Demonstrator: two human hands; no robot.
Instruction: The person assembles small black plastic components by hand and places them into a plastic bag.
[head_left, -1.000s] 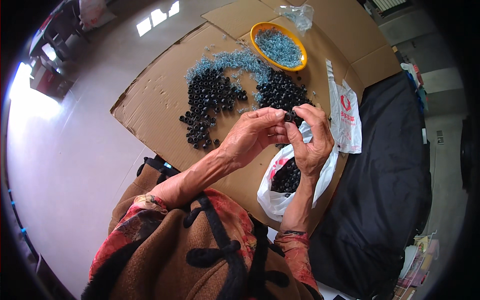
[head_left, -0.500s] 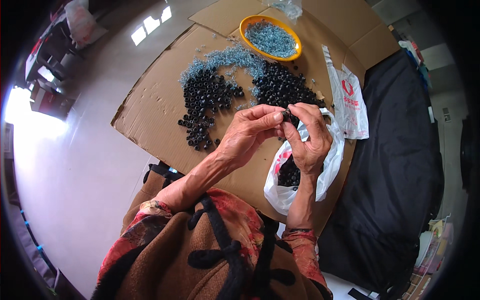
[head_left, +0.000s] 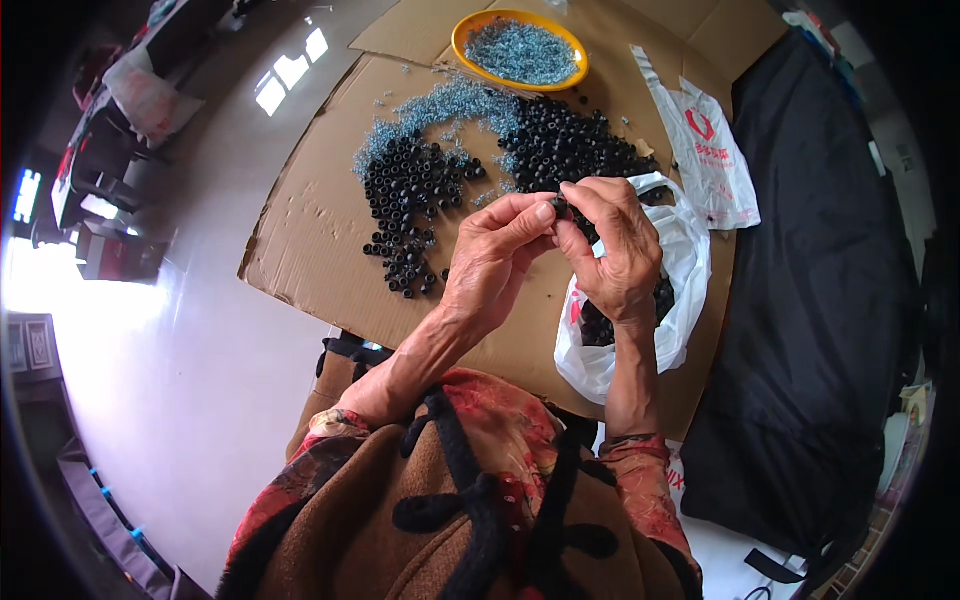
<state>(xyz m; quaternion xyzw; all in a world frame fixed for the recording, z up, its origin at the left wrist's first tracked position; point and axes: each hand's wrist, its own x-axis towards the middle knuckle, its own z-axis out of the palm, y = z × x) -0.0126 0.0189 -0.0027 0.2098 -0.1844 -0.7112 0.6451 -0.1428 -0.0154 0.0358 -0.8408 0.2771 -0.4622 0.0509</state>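
My left hand (head_left: 488, 255) and my right hand (head_left: 618, 250) meet over the cardboard, both closed. Their fingertips pinch one small black ring-shaped part (head_left: 560, 206), mostly covered by the fingers. Beneath my right wrist sits an opened white plastic bag (head_left: 690, 315) with similar black parts inside. Beyond my hands lie two heaps of these parts, a looser left heap (head_left: 408, 180) and a denser right heap (head_left: 570, 145). Small clear bluish pieces (head_left: 450, 108) are strewn along their far side. A yellow-orange bowl (head_left: 463, 58) at the back holds more of the bluish pieces.
Everything rests on a flattened cardboard sheet (head_left: 300, 215) with a raised flap at the far right. A flat white plastic bag with red print (head_left: 722, 165) lies right of the heaps. Black fabric (head_left: 800, 320) covers something along the right side. Pale shiny floor (head_left: 210, 390) extends left.
The view has shifted slightly. Both hands still pinch the small black part together, with the fingers slightly repositioned around it. The heaps and bowl look unchanged.
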